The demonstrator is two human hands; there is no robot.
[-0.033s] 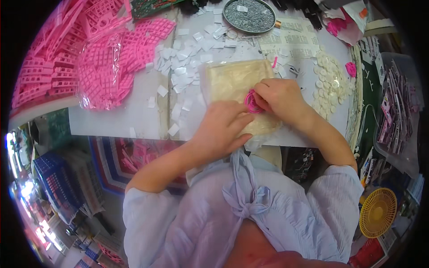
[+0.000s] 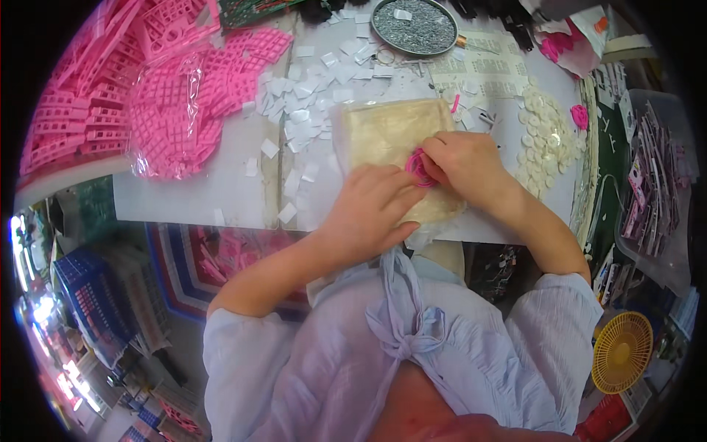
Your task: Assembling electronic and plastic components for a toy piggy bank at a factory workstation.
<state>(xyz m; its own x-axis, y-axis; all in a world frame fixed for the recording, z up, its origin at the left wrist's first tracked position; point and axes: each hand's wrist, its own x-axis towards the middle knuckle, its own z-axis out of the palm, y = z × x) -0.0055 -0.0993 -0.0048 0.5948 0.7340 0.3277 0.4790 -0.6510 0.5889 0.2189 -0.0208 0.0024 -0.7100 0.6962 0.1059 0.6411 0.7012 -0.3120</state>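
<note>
A small round pink coil (image 2: 420,169), perhaps of cord or thin plastic, sits on a cream pad (image 2: 398,121) wrapped in clear plastic. My right hand (image 2: 468,163) pinches the coil's right side between bent fingers and thumb. From the left, my left hand (image 2: 374,202) lies over the pad with fingers stretched and thumb apart, its fingertips touching the coil's edge. The fingers partly cover the coil, so its finer make cannot be seen.
Loose white squares (image 2: 298,116) are strewn left of the pad. Pink lattice pieces (image 2: 177,118) pile up at the left. Cream discs (image 2: 543,136) lie at the right. A round tin (image 2: 414,28) of small metal bits stands behind. A yellow fan (image 2: 623,352) is at lower right.
Both hands and the pink coil keep nearly the same pose. The whole view has shifted very slightly.
</note>
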